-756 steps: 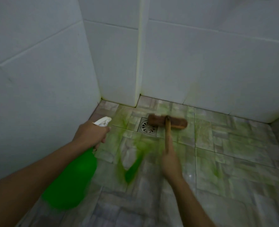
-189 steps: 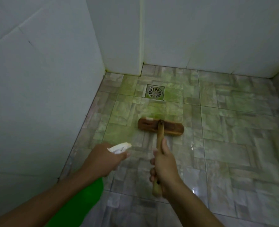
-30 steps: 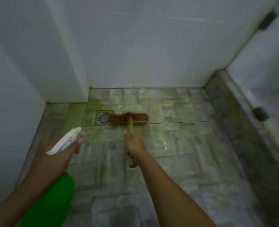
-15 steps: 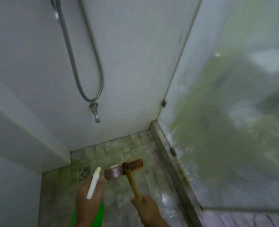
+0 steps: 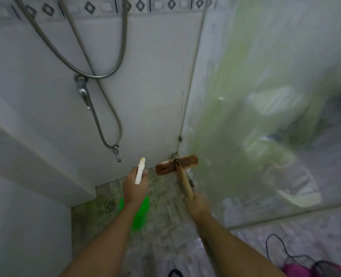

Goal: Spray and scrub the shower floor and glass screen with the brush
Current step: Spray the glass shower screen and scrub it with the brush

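Note:
My left hand (image 5: pixel 135 189) grips a green spray bottle (image 5: pixel 139 213) with a white nozzle (image 5: pixel 140 170) pointing up and away. In my right hand (image 5: pixel 197 205) is the wooden handle of a scrub brush (image 5: pixel 176 164). The brush head is lifted off the tiled shower floor (image 5: pixel 165 196) and sits near the corner where the white wall meets the glass screen (image 5: pixel 255 116). A wide green smear covers the glass. The head's right end is close to the lower glass; contact cannot be judged.
A metal shower hose (image 5: pixel 103 120) loops down the white tiled wall, with a tap (image 5: pixel 83 90) on it. A round floor drain (image 5: pixel 110 206) lies at the left. A black cord (image 5: pixel 275 248) and pink cloth (image 5: pixel 297 269) lie at the bottom right, outside the screen.
The view has tilted up from the floor to the wall and glass. My right hand lifted the brush from near the drain up and right to the corner by the glass; the left hand rose with the bottle.

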